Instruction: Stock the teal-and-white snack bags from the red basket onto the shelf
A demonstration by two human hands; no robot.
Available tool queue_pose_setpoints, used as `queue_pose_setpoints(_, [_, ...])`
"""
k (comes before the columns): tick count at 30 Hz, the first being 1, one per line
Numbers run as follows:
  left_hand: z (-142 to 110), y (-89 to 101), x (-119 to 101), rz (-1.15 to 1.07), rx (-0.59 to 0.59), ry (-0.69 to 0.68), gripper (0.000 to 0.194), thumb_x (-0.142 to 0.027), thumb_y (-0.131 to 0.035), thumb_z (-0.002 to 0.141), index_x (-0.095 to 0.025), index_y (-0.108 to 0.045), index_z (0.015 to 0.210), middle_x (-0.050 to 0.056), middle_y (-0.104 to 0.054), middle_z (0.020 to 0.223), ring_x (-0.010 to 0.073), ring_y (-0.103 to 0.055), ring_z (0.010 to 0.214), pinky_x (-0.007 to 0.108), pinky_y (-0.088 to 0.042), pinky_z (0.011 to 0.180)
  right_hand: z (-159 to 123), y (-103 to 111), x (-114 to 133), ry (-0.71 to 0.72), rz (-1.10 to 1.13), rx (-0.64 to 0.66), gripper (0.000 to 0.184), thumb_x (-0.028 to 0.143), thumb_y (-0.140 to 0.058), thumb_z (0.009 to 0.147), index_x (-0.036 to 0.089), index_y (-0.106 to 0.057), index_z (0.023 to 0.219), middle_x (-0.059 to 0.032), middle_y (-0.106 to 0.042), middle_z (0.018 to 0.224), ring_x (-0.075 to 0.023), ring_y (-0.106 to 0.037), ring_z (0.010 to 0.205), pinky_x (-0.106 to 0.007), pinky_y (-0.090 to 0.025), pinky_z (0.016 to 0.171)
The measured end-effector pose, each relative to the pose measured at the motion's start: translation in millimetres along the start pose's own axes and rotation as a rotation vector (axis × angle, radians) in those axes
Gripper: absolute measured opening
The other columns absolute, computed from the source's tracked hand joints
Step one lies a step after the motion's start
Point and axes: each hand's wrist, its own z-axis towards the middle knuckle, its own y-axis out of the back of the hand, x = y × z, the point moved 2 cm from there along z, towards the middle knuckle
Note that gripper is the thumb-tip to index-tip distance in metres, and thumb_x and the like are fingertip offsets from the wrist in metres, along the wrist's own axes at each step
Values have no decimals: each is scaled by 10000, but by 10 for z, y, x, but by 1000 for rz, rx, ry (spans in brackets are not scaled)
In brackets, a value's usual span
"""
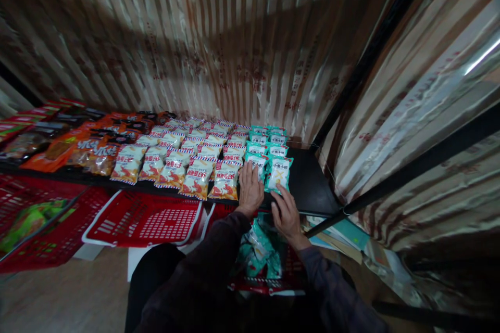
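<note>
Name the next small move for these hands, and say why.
I'd probably lower the right hand to the red basket for another teal packet: several lie there, and the black shelf shows to the right of the teal rows.

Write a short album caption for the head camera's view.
Left hand and right hand touch green packets lined up on a black shelf, beside rows of striped-edge packets.

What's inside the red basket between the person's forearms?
Green snack bags lie heaped in the basket. They cover its bottom, so anything beneath the top bags can't be seen.
</note>
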Motion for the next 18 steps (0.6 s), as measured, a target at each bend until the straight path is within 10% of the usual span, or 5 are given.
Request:
queue_pose_setpoints(10, [-1261,230,-131,-268,300,-248,518,-107,-325,862,-91,-443,1366,176,-461,1440,234,-288,1428,464,-367,1121,-887,-329,225,-201,93,118,347,148,-390,900,197,-624,1152,-114,-689,1090,-220,-631,1062,-424,-521,946])
queue_pose_setpoints(18, [-1859,-88,-1,-184,724,573,560,-123,-466,735,-11,-538,1279,245,-519,1364,323,-489,1289,427,-378,1101,-1327,-661,120,-587,-200,755,574,95,-494,736,108,-556,1306,-173,-623,1265,-277,-589,1165,-357,-456,986])
